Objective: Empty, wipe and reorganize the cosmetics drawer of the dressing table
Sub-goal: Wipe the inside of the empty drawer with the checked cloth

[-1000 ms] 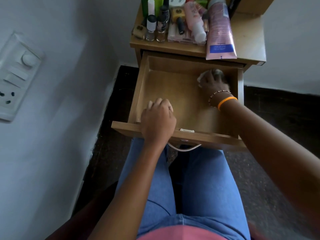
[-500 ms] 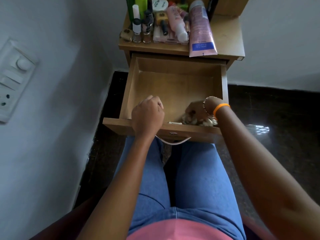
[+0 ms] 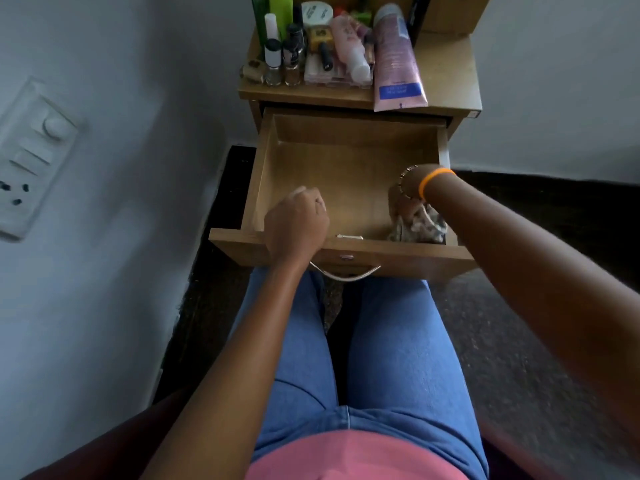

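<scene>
Seated person's view down onto a wooden dressing table with its drawer pulled out over the lap. The left hand, fingers curled, grips the near front panel of the drawer left of the metal handle. The right hand, wrist bearing an orange band and a beaded bracelet, is inside the drawer at its near right corner, pressing down on a crumpled patterned cloth that lies against the front and right walls; how the fingers close on the cloth cannot be told, as the wrist hides them. The rest of the drawer floor is bare wood. On the tabletop, at the far side, stand clustered cosmetics: a pink tube lying lengthwise with its blue label nearest, a pink bottle, small nail-polish bottles, a green bottle and a white jar. A wall switch plate is at left.
</scene>
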Demonstrator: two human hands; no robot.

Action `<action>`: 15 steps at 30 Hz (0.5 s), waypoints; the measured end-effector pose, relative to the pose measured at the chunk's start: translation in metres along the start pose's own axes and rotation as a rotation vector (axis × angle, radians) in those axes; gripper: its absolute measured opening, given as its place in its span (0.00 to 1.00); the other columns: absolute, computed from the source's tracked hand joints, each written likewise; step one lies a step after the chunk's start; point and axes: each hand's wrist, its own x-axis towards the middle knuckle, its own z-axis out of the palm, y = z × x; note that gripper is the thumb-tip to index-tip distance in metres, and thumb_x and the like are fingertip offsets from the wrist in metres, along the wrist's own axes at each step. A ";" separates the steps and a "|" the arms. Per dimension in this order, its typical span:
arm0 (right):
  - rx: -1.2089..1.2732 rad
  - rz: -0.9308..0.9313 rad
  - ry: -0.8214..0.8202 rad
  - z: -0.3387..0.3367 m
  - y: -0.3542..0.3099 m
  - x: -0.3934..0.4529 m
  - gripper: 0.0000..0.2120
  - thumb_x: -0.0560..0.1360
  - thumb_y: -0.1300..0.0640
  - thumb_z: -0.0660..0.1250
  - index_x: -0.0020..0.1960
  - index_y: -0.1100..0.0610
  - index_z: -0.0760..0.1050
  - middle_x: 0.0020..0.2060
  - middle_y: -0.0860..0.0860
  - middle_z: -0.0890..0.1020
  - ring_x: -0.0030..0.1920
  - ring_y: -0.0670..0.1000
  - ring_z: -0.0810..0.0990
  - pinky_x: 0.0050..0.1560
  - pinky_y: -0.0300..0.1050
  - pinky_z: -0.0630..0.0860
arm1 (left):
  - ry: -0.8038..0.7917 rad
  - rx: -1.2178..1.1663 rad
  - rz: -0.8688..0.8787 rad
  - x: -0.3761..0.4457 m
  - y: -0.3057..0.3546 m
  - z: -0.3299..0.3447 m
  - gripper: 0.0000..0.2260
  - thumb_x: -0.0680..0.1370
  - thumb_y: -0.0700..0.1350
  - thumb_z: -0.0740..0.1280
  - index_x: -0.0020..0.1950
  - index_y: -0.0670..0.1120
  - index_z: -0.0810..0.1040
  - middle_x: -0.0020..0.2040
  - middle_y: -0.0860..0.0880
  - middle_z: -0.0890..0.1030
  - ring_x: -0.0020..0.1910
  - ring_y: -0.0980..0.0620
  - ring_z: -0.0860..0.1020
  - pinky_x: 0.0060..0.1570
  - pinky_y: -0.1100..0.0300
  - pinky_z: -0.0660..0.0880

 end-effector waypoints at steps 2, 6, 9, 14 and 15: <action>-0.097 0.072 0.166 -0.008 -0.010 0.010 0.18 0.78 0.60 0.59 0.68 0.59 0.68 0.64 0.56 0.74 0.65 0.56 0.73 0.62 0.47 0.71 | -0.007 0.008 0.002 0.002 -0.001 0.000 0.13 0.76 0.41 0.54 0.39 0.46 0.78 0.41 0.50 0.79 0.36 0.50 0.76 0.35 0.55 0.72; -0.178 0.245 0.522 -0.009 -0.011 0.030 0.22 0.78 0.54 0.59 0.71 0.57 0.63 0.69 0.57 0.68 0.69 0.59 0.65 0.67 0.54 0.63 | -0.023 0.002 0.020 0.002 -0.008 -0.001 0.12 0.75 0.41 0.55 0.40 0.46 0.78 0.41 0.51 0.79 0.36 0.51 0.76 0.35 0.56 0.71; -0.128 0.321 0.627 0.014 0.018 0.041 0.23 0.77 0.54 0.60 0.71 0.55 0.64 0.68 0.55 0.70 0.66 0.59 0.71 0.65 0.54 0.67 | -0.037 0.018 0.061 0.000 -0.005 -0.003 0.12 0.76 0.41 0.55 0.39 0.46 0.77 0.40 0.52 0.79 0.35 0.52 0.75 0.34 0.57 0.69; 0.035 0.187 0.567 0.046 -0.011 0.017 0.13 0.78 0.60 0.60 0.61 0.54 0.75 0.59 0.54 0.77 0.60 0.56 0.76 0.49 0.48 0.76 | -0.016 0.012 0.054 0.002 -0.007 -0.001 0.13 0.76 0.41 0.55 0.40 0.46 0.78 0.40 0.51 0.79 0.36 0.51 0.76 0.36 0.55 0.73; 0.164 0.088 0.448 0.045 -0.011 0.005 0.13 0.76 0.61 0.61 0.59 0.54 0.76 0.57 0.54 0.78 0.57 0.56 0.77 0.47 0.47 0.75 | -0.007 0.012 0.059 0.001 -0.007 -0.001 0.13 0.77 0.42 0.54 0.40 0.46 0.78 0.40 0.51 0.79 0.36 0.51 0.76 0.36 0.56 0.73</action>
